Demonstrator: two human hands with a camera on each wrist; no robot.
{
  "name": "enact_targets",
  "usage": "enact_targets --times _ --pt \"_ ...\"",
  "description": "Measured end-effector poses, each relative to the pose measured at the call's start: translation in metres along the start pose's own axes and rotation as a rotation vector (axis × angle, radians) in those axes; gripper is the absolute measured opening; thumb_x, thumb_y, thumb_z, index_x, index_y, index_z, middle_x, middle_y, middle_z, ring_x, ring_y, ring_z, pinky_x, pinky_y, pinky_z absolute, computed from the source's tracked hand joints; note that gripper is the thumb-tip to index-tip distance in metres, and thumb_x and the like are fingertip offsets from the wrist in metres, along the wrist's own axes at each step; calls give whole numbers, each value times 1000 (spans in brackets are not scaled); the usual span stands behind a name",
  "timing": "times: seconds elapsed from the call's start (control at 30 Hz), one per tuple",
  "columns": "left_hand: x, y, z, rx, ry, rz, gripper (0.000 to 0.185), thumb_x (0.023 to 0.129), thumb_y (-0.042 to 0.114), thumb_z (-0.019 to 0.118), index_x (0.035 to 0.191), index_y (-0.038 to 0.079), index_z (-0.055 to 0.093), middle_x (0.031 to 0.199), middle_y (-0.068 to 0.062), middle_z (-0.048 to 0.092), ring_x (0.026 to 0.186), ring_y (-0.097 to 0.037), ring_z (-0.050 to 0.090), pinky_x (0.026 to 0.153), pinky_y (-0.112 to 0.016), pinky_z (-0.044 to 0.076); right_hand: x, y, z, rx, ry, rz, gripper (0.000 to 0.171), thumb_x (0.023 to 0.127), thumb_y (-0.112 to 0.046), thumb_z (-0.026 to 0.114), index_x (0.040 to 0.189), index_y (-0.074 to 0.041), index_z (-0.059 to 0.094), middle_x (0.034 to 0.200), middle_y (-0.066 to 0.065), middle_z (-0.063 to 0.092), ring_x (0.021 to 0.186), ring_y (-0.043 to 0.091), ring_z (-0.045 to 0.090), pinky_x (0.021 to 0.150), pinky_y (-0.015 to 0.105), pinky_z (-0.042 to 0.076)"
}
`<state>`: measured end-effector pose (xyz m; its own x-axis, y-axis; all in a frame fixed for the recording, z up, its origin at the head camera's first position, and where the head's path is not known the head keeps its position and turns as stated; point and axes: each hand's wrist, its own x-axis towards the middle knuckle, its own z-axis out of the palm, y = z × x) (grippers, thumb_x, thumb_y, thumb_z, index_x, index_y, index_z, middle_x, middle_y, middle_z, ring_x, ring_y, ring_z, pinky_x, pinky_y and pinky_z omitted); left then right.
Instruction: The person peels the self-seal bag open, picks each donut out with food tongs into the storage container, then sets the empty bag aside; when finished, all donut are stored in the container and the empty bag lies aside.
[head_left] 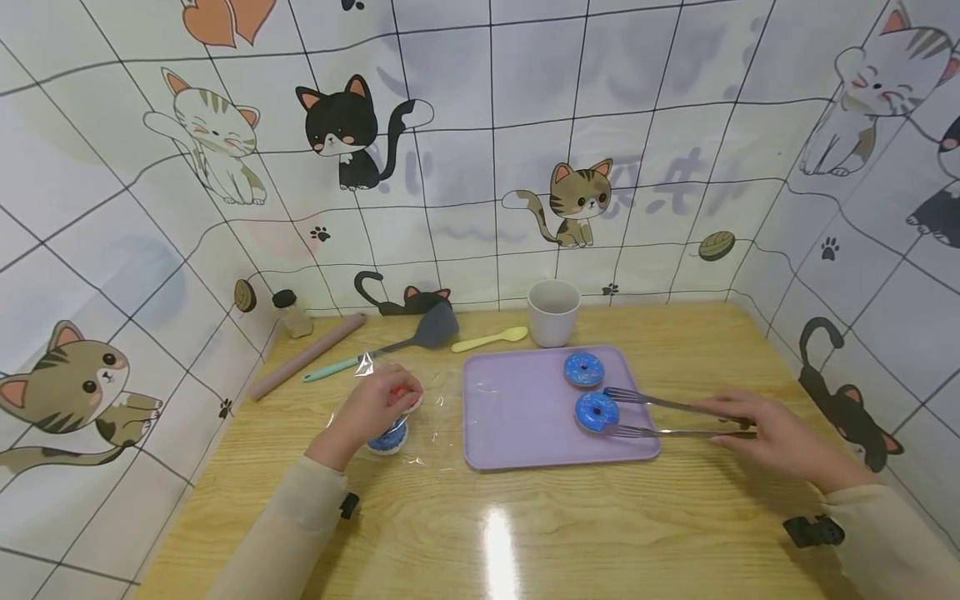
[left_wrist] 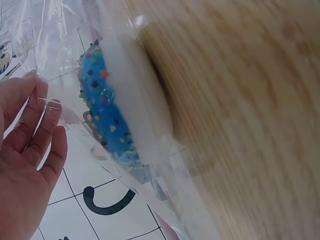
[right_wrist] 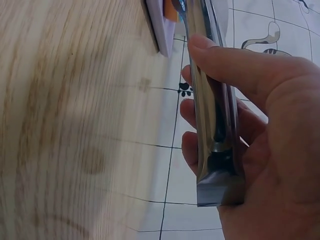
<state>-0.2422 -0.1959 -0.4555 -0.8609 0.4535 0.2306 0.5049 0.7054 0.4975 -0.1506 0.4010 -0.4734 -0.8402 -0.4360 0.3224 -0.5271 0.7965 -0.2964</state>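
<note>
We see our right hand (head_left: 780, 433) gripping slim metal tongs (head_left: 675, 417), whose tips straddle a blue-iced sprinkled doughnut (head_left: 597, 411) on the flat lilac plastic tray (head_left: 517, 433). A second blue doughnut (head_left: 583, 368) already lies just behind it on the tray. Our left hand (head_left: 375, 404) rests over a third blue doughnut (head_left: 387, 437) in crinkled clear plastic wrap (head_left: 435, 417) on the wooden table (head_left: 600, 533); its fingers look loosely curved, touching the film rather than clasping it. We judge two doughnuts placed and one left, not yet unwrapped.
</note>
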Motion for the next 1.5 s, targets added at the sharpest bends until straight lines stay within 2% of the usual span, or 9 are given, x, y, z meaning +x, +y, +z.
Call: enact_targets --times 0.1,0.33,0.53,0.7,0.9,1.03,1.1,1.33,1.5 --pt "1 -1 0 2 2 6 6 97 14 74 101 10 76 96 5 67 92 -15 58 85 -39 53 -1 1 0 -7 -2 20 60 77 -17 91 133 -25 71 119 -1 72 103 7 64 74 32 57" --pt "1 -3 0 23 9 10 5 97 16 73 99 12 75 98 5 67 95 -16 59 88 -41 54 -3 1 3 90 -12 47 64 75 -8 91 134 -23 70 120 7 71 82 0 58 61 23 49" --pt "0 -4 0 22 13 -9 5 97 18 74 98 13 75 99 3 67 97 -18 63 90 -43 55 4 -8 2 115 30 92 65 77 -14 91 137 -26 67 126 7 69 85 5 61 65 23 50" --pt "-1 -4 0 18 24 10 3 96 16 75 98 13 75 99 2 68 96 -19 64 89 -45 55 18 -31 7 126 39 30 63 80 -10 89 137 -23 67 124 7 70 79 4 55 61 21 47" --pt "1 -2 -1 10 34 33 4 93 10 77 97 11 75 98 1 68 95 -19 64 89 -45 55 38 -71 16 101 37 -14 65 79 -8 89 137 -30 68 126 1 70 100 12 64 73 29 56" --pt "3 -1 -2 4 21 30 4 94 10 75 98 9 76 99 -1 69 97 -21 65 91 -46 56 52 -93 26 81 57 -72 61 79 -10 89 134 -26 70 124 1 72 110 24 68 82 42 59" --pt "2 -1 -3 5 22 31 4 94 10 75 98 9 76 99 -1 69 97 -22 65 91 -46 55 60 -103 33 72 62 -103 59 80 -13 89 135 -27 70 125 0 72 112 24 68 85 45 59" --pt "3 -4 -4 7 22 43 6 96 16 74 98 11 76 99 1 70 100 -22 65 93 -45 55 83 -126 59 124 87 -183 56 81 -14 88 134 -23 70 124 0 70 113 20 67 89 43 58" --pt "3 -6 -4 11 33 38 5 94 15 76 97 10 76 99 2 70 101 -21 64 94 -46 54 95 -140 71 142 58 -176 53 83 -17 88 133 -20 70 126 3 70 118 23 65 93 44 56"
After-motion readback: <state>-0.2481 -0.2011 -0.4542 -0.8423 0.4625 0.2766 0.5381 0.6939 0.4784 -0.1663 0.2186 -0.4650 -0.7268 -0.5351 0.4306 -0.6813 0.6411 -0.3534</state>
